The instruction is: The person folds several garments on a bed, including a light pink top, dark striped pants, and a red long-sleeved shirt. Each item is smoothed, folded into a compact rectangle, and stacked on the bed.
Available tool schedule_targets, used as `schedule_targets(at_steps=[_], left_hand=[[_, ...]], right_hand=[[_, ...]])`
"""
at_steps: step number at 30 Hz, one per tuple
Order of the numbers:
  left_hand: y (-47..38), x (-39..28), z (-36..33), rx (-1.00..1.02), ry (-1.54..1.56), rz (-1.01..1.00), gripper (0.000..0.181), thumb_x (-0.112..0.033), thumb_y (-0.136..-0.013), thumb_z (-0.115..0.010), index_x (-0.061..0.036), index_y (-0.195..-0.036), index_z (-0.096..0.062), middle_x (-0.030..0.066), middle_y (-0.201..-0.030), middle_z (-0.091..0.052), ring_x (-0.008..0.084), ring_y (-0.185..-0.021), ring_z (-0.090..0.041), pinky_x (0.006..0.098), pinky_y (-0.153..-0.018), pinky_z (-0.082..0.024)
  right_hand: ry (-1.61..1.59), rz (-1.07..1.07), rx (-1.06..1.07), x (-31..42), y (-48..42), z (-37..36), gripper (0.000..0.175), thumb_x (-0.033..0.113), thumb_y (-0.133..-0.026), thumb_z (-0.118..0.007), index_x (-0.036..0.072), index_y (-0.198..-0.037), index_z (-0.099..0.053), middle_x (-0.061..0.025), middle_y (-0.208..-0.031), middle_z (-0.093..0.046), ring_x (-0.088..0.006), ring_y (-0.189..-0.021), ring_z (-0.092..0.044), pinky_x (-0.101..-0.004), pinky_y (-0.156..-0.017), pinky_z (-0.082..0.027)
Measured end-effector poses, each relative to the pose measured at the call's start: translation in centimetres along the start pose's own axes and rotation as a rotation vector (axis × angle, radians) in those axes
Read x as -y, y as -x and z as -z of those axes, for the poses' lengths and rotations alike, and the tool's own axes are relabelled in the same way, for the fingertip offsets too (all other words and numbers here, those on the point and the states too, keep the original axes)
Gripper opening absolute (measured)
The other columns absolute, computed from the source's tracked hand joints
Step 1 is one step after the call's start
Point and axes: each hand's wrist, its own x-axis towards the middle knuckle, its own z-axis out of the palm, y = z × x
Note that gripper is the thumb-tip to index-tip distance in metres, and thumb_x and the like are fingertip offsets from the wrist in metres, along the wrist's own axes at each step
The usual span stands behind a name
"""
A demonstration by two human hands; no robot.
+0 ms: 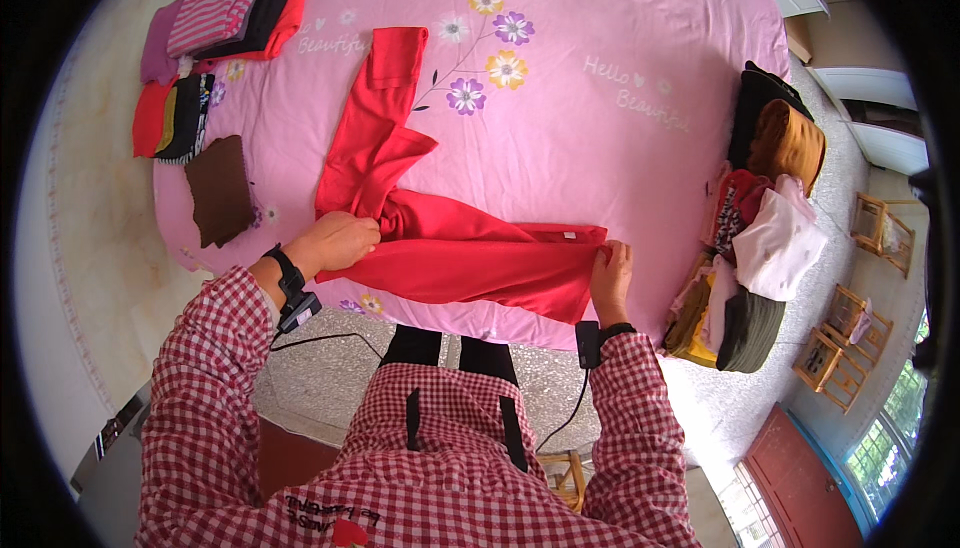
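A red garment (472, 270), which looks like long pants or leggings, lies on a pink flowered bedsheet (525, 165). One part of it stretches left to right along the near side of the bed, and another runs up and away at the left, twisted where the two meet. My left hand (345, 240) grips the cloth by that twisted part, its fingertips partly hidden in the folds. At the right end, beside the edge with a small white tag (570, 235), my right hand (613, 272) pinches the corner between thumb and fingers.
Folded clothes (217, 12) are stacked at the bed's far left, with a smaller stack (176, 120) and a brown folded cloth (220, 192) nearer. Along the right edge lie an orange-brown garment (787, 143), a white one (776, 244) and a dark green one (754, 330). Cables hang from both wrists.
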Motion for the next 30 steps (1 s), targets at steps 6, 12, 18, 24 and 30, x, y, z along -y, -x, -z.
schedule_targets(at_steps=[6,12,18,24,30], left_hand=[[-0.3,-0.9,-0.5,-0.152,-0.108,-0.034,0.015,-0.012,-0.082,-0.048,-0.0047,-0.076,-0.060,0.0139,-0.123,-0.055,0.0298,-0.082,-0.061,0.0402,-0.073,-0.049],[-2.5,-0.1,-3.4,-0.077,0.036,0.119,0.020,-0.015,-0.085,-0.044,-0.0009,-0.085,-0.059,0.0165,-0.095,-0.062,0.0362,-0.086,-0.060,0.0433,-0.076,-0.049],[-1.7,-3.2,-5.8,0.336,0.150,0.137,0.023,-0.024,-0.084,-0.059,-0.0036,-0.092,-0.066,0.0160,-0.096,-0.065,0.0344,-0.095,-0.062,0.0424,-0.080,-0.050],[-1.6,-2.1,-3.8,0.237,0.276,0.204,0.027,-0.030,-0.081,-0.062,-0.0066,-0.094,-0.066,0.0168,-0.095,-0.064,0.0342,-0.093,-0.061,0.0433,-0.080,-0.048],[-2.2,-0.2,-1.6,-0.058,0.204,0.167,0.016,-0.020,-0.083,-0.058,-0.0033,-0.083,-0.060,0.0157,-0.094,-0.060,0.0341,-0.085,-0.061,0.0423,-0.072,-0.048]], right_hand=[[0.227,0.080,0.049,1.1,-1.9,-1.6,0.017,0.005,-0.075,-0.060,0.008,-0.092,-0.058,-0.0115,-0.109,-0.054,-0.0343,-0.111,-0.043,-0.0516,-0.089,-0.037],[0.013,0.108,0.090,0.0,-2.1,0.5,0.019,0.000,-0.074,-0.055,0.002,-0.092,-0.055,-0.0186,-0.092,-0.055,-0.0367,-0.086,-0.054,-0.0417,-0.077,-0.046],[0.008,-0.136,-0.100,-2.3,-0.2,2.5,0.012,0.000,-0.074,-0.056,0.001,-0.086,-0.053,-0.0184,-0.089,-0.054,-0.0367,-0.086,-0.052,-0.0443,-0.076,-0.044],[0.034,-0.124,-0.140,-3.0,1.1,0.3,0.014,0.003,-0.076,-0.057,0.000,-0.089,-0.056,-0.0178,-0.085,-0.055,-0.0339,-0.078,-0.054,-0.0410,-0.072,-0.046],[-0.262,-0.339,-0.165,-3.5,1.7,0.8,0.012,0.003,-0.079,-0.055,0.003,-0.091,-0.056,-0.0031,-0.075,-0.051,-0.0170,-0.070,-0.050,-0.0308,-0.065,-0.045]])
